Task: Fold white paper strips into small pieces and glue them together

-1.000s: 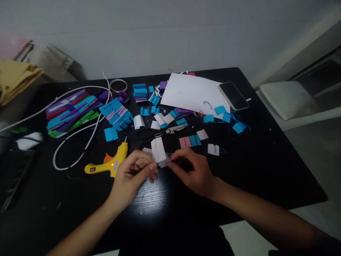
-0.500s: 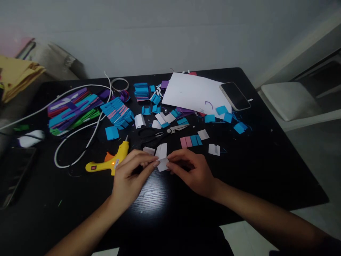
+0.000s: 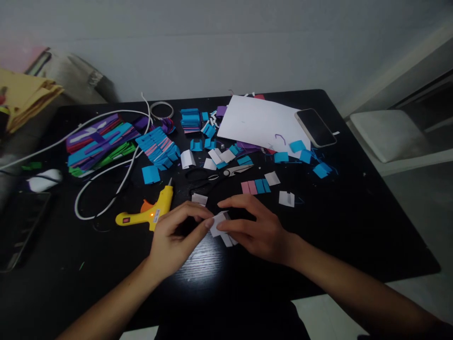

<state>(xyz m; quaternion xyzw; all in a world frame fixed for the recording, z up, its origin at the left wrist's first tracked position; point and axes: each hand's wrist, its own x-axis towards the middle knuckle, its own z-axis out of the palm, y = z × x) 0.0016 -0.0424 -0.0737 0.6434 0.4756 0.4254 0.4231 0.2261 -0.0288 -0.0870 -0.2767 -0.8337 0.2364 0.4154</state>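
Observation:
A small folded piece of white paper point(image 3: 220, 224) is between my two hands, just above the black table. My left hand point(image 3: 179, 231) pinches its left edge between thumb and fingers. My right hand point(image 3: 260, 229) has its fingers on the right side of the paper, with the index finger lifted away from it. The fingers partly cover the folds. Left of my left hand lies a yellow glue gun point(image 3: 146, 215) with its orange light on. Black-handled scissors point(image 3: 219, 174) lie beyond my hands, beside a pink and blue folded strip point(image 3: 255, 187).
Stacks of coloured paper strips point(image 3: 101, 141) and a looping white cable point(image 3: 79, 191) occupy the left. At the back are a white sheet point(image 3: 258, 120) and a phone point(image 3: 314, 127). Blue paper pieces point(image 3: 322, 170) lie scattered to the right. A white mouse point(image 3: 45, 180) sits far left.
The white paper has turned and folded over, its lower part now hanging toward me on the right. My right index finger has lifted and spread from the thumb. My left hand keeps its pinch.

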